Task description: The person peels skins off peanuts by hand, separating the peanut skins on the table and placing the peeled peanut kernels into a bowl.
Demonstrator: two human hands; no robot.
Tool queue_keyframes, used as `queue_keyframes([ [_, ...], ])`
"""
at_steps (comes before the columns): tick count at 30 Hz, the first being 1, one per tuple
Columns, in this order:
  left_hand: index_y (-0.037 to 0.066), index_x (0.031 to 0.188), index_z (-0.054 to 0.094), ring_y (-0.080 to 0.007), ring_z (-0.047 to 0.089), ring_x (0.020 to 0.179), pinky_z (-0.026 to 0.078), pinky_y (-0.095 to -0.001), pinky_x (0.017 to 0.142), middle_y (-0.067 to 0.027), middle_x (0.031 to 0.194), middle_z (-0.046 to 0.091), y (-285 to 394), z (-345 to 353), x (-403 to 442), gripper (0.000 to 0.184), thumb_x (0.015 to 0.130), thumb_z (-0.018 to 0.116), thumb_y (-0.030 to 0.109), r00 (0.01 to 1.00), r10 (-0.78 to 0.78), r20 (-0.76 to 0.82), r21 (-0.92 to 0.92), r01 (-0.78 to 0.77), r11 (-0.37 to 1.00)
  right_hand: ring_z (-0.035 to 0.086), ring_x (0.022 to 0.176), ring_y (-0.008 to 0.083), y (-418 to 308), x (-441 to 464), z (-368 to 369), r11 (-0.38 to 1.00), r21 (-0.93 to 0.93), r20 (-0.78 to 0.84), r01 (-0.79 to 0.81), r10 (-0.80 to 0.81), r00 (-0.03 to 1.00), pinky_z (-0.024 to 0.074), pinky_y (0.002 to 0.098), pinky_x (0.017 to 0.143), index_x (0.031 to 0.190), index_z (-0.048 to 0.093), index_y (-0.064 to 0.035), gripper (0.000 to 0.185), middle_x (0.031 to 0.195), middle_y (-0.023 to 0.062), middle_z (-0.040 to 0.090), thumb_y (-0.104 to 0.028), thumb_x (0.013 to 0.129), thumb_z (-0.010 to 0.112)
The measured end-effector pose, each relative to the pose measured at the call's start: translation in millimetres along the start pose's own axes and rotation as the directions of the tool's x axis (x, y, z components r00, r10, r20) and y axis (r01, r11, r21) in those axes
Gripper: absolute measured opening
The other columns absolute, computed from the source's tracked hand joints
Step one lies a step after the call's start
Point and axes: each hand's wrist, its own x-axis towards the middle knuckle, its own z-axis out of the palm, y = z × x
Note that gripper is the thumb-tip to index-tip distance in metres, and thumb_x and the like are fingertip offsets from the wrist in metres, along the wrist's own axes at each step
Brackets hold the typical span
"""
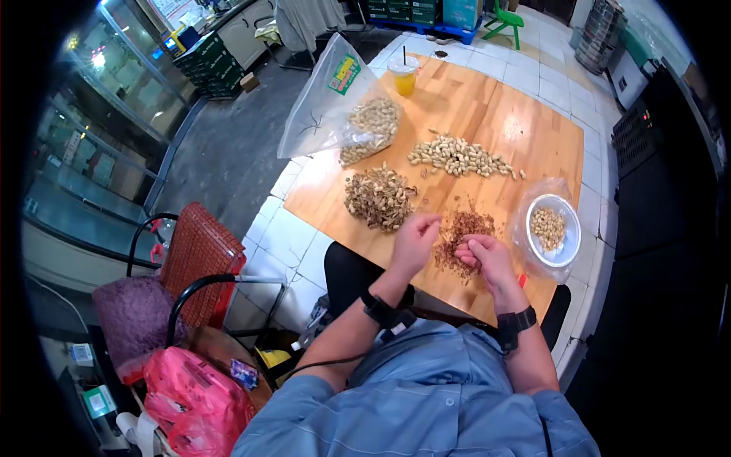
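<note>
My left hand [416, 244] is raised over the table's near edge, right of a heap of broken peanut shells [378, 197]. Its thumb and fingers are pinched together; anything between them is too small to make out. Above a scatter of reddish peanut skins [466, 227], my right hand [489, 259] is curled with the fingertips against the thumb, and what it holds cannot be made out. Farther back lies a pile of unshelled peanuts [461, 155]. To the right, a white bowl [572, 234] contains shelled peanut kernels [547, 228].
A clear plastic bag [324, 107] with unshelled peanuts stands at the table's [525, 114] far left, beside a cup of yellow drink [404, 79]. Clear plastic film surrounds the bowl. On the left are a red-backed chair [199, 263] and a pink plastic bag [194, 400].
</note>
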Motion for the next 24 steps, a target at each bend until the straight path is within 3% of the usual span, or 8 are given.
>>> queue_keyframes([
  [1, 0.000, 0.113, 0.065, -0.0165, 0.064, 0.090, 0.052, -0.0301, 0.076, -0.0082, 0.103, 0.067, -5, 12, -6, 0.024, 0.097, 0.058, 0.017, 0.990, -0.135, 0.043, -0.199, 0.141, 0.970, 0.070, 0.083, 0.0204, 0, -1, 3, 1.000, -0.011, 0.009, 0.012, -0.012, 1.000, 0.0577, 0.0271, 0.074, 0.112, 0.062, 0.0055, 0.021, 0.098, 0.0143, 0.069, -0.009, 0.099, 0.054],
  [3, -0.002, 0.118, 0.062, -0.0146, 0.064, 0.090, 0.053, -0.0292, 0.076, -0.0076, 0.104, 0.066, -9, 31, -16, 0.029, 0.100, 0.054, 0.019, 0.912, -0.355, 0.206, -0.535, 0.409, 0.739, 0.069, 0.078, 0.0187, -2, -6, 10, 0.999, -0.034, 0.025, 0.037, -0.036, 0.999, 0.0567, 0.0261, 0.070, 0.109, 0.063, 0.0038, 0.019, 0.093, 0.0124, 0.070, -0.010, 0.099, 0.055],
  [6, -0.001, 0.123, 0.058, -0.0137, 0.062, 0.085, 0.052, -0.0290, 0.075, -0.0064, 0.101, 0.065, -13, 43, -27, 0.031, 0.101, 0.051, 0.019, 0.863, -0.390, 0.323, -0.623, 0.503, 0.599, 0.068, 0.074, 0.0157, 2, -7, 15, 0.994, -0.104, 0.039, 0.044, -0.040, 0.998, 0.0552, 0.0248, 0.064, 0.102, 0.064, 0.0011, 0.016, 0.089, 0.0106, 0.070, -0.012, 0.099, 0.057],
  [9, -0.002, 0.120, 0.060, -0.0126, 0.059, 0.077, 0.050, -0.0280, 0.068, -0.0057, 0.096, 0.064, -10, 47, -32, 0.030, 0.102, 0.049, 0.020, 0.853, -0.326, 0.408, -0.722, 0.520, 0.456, 0.066, 0.067, 0.0138, 9, -8, 17, 0.986, -0.152, 0.054, 0.070, -0.063, 0.997, 0.0535, 0.0240, 0.059, 0.095, 0.063, -0.0006, 0.014, 0.081, 0.0083, 0.069, -0.013, 0.098, 0.057],
  [12, -0.001, 0.118, 0.060, -0.0126, 0.055, 0.071, 0.045, -0.0271, 0.065, -0.0045, 0.091, 0.063, -4, 42, -31, 0.032, 0.102, 0.046, 0.023, 0.832, -0.241, 0.500, -0.721, 0.554, 0.416, 0.064, 0.061, 0.0132, 13, -6, 20, 0.976, -0.193, 0.045, 0.099, -0.092, 0.995, 0.0511, 0.0241, 0.053, 0.092, 0.062, -0.0005, 0.013, 0.077, 0.0077, 0.067, -0.012, 0.098, 0.057],
  [18, 0.002, 0.117, 0.059, -0.0133, 0.054, 0.075, 0.043, -0.0282, 0.067, -0.0031, 0.091, 0.063, -17, 48, -35, 0.035, 0.102, 0.044, 0.029, 0.831, -0.312, 0.460, -0.794, 0.542, 0.275, 0.059, 0.054, 0.0107, 19, -4, 27, 0.912, -0.354, 0.030, 0.207, -0.210, 0.977, 0.0465, 0.0239, 0.047, 0.088, 0.061, 0.0014, 0.016, 0.071, 0.0054, 0.063, -0.009, 0.098, 0.055],
  [21, 0.002, 0.117, 0.059, -0.0160, 0.057, 0.083, 0.046, -0.0299, 0.073, -0.0050, 0.098, 0.063, -47, 44, -36, 0.037, 0.103, 0.043, 0.032, 0.843, -0.014, 0.538, -0.840, 0.537, 0.071, 0.060, 0.055, 0.0102, 16, -9, 33, 0.887, -0.407, 0.019, 0.220, -0.233, 0.972, 0.0466, 0.0239, 0.047, 0.090, 0.062, 0.0019, 0.015, 0.071, 0.0054, 0.063, -0.009, 0.098, 0.054],
  [24, 0.000, 0.119, 0.057, -0.0206, 0.059, 0.098, 0.048, -0.0339, 0.087, -0.0098, 0.109, 0.063, -5, 43, -36, 0.042, 0.104, 0.039, 0.035, 0.844, -0.414, 0.341, -0.891, 0.431, 0.144, 0.060, 0.056, 0.0107, 1, -8, 33, 0.921, -0.327, -0.062, 0.213, -0.246, 0.967, 0.0476, 0.0240, 0.048, 0.097, 0.062, 0.0016, 0.011, 0.074, 0.0066, 0.065, -0.008, 0.097, 0.056],
])
